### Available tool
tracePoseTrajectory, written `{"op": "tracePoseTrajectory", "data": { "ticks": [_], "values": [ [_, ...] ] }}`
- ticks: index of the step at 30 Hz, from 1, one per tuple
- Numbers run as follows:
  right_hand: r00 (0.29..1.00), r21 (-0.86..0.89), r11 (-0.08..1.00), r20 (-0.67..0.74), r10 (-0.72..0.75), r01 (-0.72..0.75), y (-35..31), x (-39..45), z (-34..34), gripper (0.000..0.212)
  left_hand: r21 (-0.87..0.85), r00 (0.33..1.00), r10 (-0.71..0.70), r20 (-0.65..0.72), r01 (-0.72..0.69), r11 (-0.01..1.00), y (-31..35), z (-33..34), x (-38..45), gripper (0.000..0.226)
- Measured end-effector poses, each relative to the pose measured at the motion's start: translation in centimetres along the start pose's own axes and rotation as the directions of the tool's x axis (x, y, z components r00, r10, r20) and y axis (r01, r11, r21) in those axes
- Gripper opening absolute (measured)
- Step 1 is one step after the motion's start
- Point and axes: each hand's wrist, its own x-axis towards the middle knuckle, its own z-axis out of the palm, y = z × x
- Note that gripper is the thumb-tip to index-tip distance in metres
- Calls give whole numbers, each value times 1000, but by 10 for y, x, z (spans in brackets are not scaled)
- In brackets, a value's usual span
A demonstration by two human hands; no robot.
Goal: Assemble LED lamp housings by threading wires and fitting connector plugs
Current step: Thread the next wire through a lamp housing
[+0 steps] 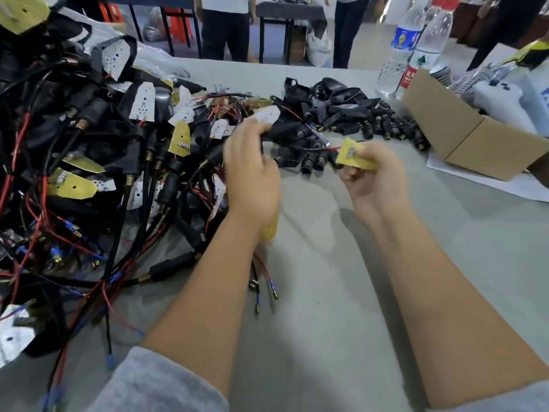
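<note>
Head view, step: I judge this to be the threading stage, with one lamp unit lifted between both hands above the surface [312,292].
Left hand: left hand [252,176] has its grip curled round a black housing [285,127], which has a white LED board [266,115] at its top edge; motion blur hides the exact finger positions.
Right hand: right hand [375,179] pinches a yellow-backed board [355,156] between thumb and fingers, held near the housing but apart from it.
Wire: a thin red lead [329,147] runs from the yellow board toward the housing; I cannot tell whether it already passes through.
Next move: my guess is that the lead wants feeding into the housing neck, then the board seated.
Look of the thing: small, stiff wedge-shaped board, yellow on the showing face.
Stock: finished units heaped at left [89,144], empty black housings piled beyond [341,105], cardboard box [463,138] at right.
</note>
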Motion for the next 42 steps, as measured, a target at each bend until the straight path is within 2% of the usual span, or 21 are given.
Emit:
{"op": "tracePoseTrajectory", "data": {
  "ticks": [1, 3, 5, 8, 11, 13, 15, 17, 19, 21, 22, 24, 26, 27, 29, 31, 33, 36, 38, 40, 42],
  "values": [
    [999, 79, 997, 20, 25, -26, -1, -1, -2, 23, 75, 990, 73, 124, -83, 994, -1, 3, -1, 48],
    [996, 174, 983, 70, 50, -61, -2, -4, -4, 39, 201, 942, 109, 317, -178, 963, -5, 7, -3, 48],
    [992, 244, 966, 112, 66, -91, -2, -8, -4, 32, 301, 932, 39, 360, -156, 941, -12, 7, -3, 49],
    [991, 403, 908, 113, 72, -112, -4, -8, -5, 6, 358, 960, -155, 233, 63, 931, -16, 0, 2, 55],
    [997, 589, 804, 57, 54, -77, -9, -3, -15, 4, 374, 964, -238, 119, 179, 910, -15, -1, 6, 55],
    [999, 645, 764, -25, 44, -17, -14, 0, -26, 4, 337, 965, -258, 52, 226, 914, -13, -2, 8, 56],
    [988, 650, 759, -138, 64, 42, -19, 3, -35, 9, 231, 960, -279, -9, 273, 934, -12, -2, 10, 54],
    [969, 591, 805, -225, 101, 54, -22, 7, -41, 21, 165, 961, -269, -68, 276, 947, -10, -2, 8, 53],
    [964, 523, 852, -239, 118, 25, -23, 9, -43, 26, 179, 972, -200, -121, 220, 959, -7, -3, 5, 53],
    [975, 476, 880, -192, 111, -6, -23, 11, -42, 24, 263, 997, -20, -76, 40, 964, -3, -3, 4, 46],
    [982, 443, 896, -153, 109, -31, -22, 11, -41, 25, 283, 997, 77, 19, -79, 956, -1, -1, 2, 45],
    [990, 405, 911, -73, 121, -81, -21, 13, -38, 27, 242, 947, 195, 257, -258, 935, 3, 6, -3, 47],
    [992, 444, 890, -19, 127, -106, -20, 13, -38, 25, 235, 882, 192, 430, -314, 920, 4, 13, -10, 43],
    [994, 474, 876, -12, 112, -93, -19, 12, -38, 24, 263, 865, 180, 468, -331, 906, 2, 17, -12, 38],
    [999, 559, 828, 4, 46, -40, -18, 11, -42, 22, 340, 858, 168, 485, -362, 868, 0, 18, -11, 30],
    [995, 611, 791, 92, -26, -36, -17, 9, -42, 22, 375, 876, 196, 441, -378, 846, 1, 16, -6, 28],
    [975, 512, 853, 223, -15, -104, -14, 6, -33, 24, 322, 887, 243, 393, -380, 867, 4, 13, -5, 26],
    [938, 60, 989, 330, 107, -133, 0, 1, -14, 19, 175, 888, 239, 393, -327, 929, 8, 13, -11, 28],
    [933, -173, 981, 332, 137, -83, 10, -4, -6, 17, 153, 881, 228, 415, -315, 937, 6, 14, -12, 31],
    [939, -212, 975, 318, 130, -63, 15, -5, -3, 24, 132, 883, 208, 421, -286, 949, 3, 14, -10, 28],
    [955, -171, 983, 277, 106, -60, 14, -3, -4, 27, 109, 890, 179, 419, -245, 963, 0, 13, -8, 25]
  ]
}}
